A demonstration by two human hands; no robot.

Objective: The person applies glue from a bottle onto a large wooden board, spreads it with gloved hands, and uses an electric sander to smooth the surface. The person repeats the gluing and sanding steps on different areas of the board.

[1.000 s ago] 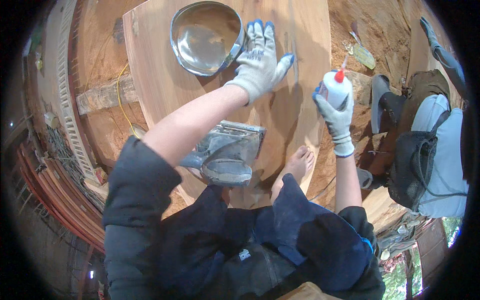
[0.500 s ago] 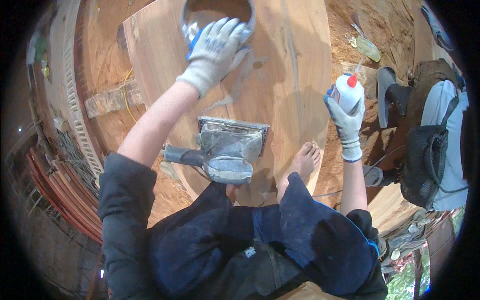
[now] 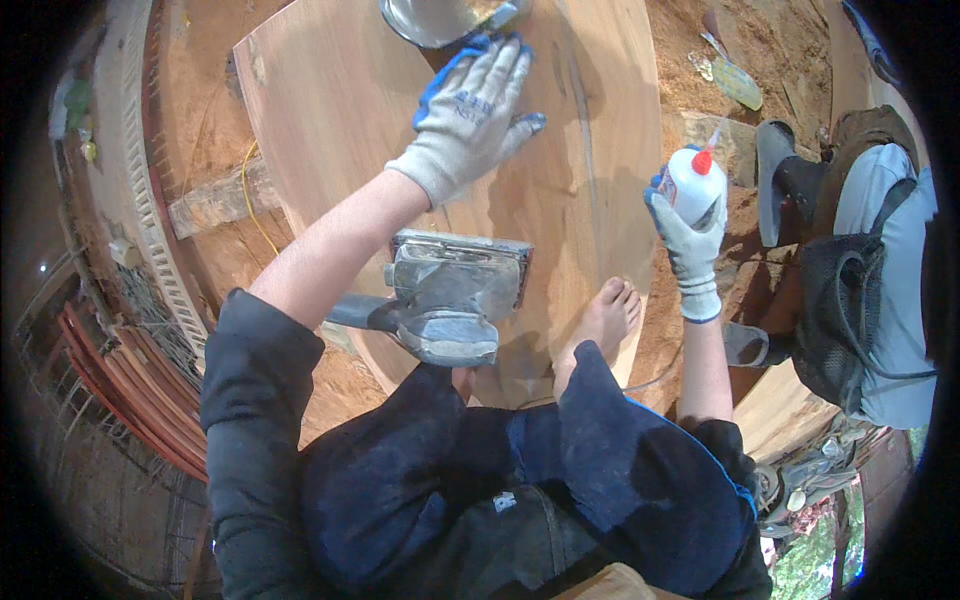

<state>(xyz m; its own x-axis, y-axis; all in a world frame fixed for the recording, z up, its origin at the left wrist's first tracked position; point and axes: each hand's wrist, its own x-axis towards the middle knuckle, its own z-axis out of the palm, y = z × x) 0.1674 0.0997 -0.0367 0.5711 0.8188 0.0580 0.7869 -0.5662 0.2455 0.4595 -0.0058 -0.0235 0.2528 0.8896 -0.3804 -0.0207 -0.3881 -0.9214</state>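
Note:
My left hand (image 3: 472,120), in a grey knit glove with blue coating, reaches over the wooden slab (image 3: 330,110) with its fingers stretched out. Just beyond its fingertips sits a round metal bowl (image 3: 425,32), cut off by the top of the view. Whether the palm touches the wood is hidden. On the right, my right hand (image 3: 692,240), gloved alike, is wrapped round a white squeeze bottle (image 3: 697,180) with a red cap and a thin clear nozzle pointing up. A dusty power sander (image 3: 450,295) lies on the slab between my left forearm and my bare foot (image 3: 608,315).
Sawdust covers the ground around the slab. To the right are a translucent yellowish piece (image 3: 737,85), a dark sandal (image 3: 773,180), a black mesh bag (image 3: 840,320) and a person in pale blue clothing (image 3: 890,290). A yellow cord (image 3: 250,205) runs along the left.
My left hand has come away from the bowl, moving right and slightly nearer over the slab. The bowl now sits farther up in the view. My right hand keeps hold of the bottle.

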